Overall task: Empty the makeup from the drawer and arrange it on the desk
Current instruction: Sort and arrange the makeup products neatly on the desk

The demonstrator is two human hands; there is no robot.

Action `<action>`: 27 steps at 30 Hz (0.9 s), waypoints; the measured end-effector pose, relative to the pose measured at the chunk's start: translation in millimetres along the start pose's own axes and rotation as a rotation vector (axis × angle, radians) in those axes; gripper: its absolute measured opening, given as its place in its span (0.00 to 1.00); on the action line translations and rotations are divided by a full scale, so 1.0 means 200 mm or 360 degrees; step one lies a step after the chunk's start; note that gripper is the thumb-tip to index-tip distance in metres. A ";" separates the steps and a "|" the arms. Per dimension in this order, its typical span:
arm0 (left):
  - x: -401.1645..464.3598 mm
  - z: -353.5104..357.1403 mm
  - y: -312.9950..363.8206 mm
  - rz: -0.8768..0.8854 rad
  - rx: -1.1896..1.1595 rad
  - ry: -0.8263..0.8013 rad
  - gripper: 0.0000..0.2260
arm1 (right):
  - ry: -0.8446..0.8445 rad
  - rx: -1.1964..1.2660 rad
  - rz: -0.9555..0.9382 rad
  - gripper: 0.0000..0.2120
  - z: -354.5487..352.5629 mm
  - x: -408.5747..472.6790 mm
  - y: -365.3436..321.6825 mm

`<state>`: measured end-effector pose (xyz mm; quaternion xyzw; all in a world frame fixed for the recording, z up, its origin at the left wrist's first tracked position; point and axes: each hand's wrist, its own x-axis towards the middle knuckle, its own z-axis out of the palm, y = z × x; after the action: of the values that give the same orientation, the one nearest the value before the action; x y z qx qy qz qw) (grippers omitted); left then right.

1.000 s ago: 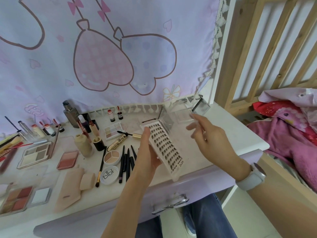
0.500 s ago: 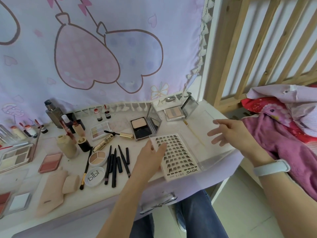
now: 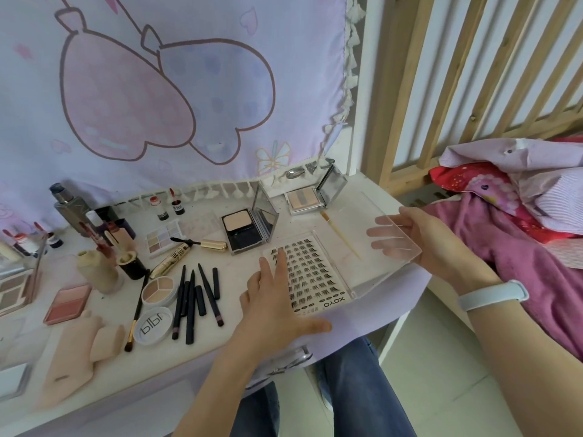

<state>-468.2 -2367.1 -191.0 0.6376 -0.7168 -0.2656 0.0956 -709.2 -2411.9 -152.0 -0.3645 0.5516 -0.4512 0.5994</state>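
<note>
Head view: lash card lies flat on the surface, left hand fingers straight, resting on its 9 o'clock edge; right hand grips the clear lid at 3 o'clock

Lash card lifted upright a second ago, now flat on desk near front edge. Left hand no longer grips it; fingers rest on its left side. Right hand now holds clear lid, apparently tilted
</note>
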 end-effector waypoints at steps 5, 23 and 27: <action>0.02 0.03 -0.02 0.0076 -0.0148 0.0175 0.55 | -0.0142 -0.0268 -0.0153 0.12 -0.01 -0.01 0.01; 0.38 0.13 0.48 0.0559 -0.0361 0.0285 0.44 | 0.0803 -0.0213 -0.0706 0.09 -0.36 -0.03 -0.20; 0.47 0.18 0.58 0.0535 -0.0147 0.0205 0.46 | 0.0876 -0.0400 -0.0709 0.10 -0.45 0.02 -0.25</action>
<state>-600.2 -2442.4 -181.5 0.5194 -0.7927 -0.2370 0.2135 -805.1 -2426.4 -118.5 -0.4114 0.6503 -0.5805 0.2664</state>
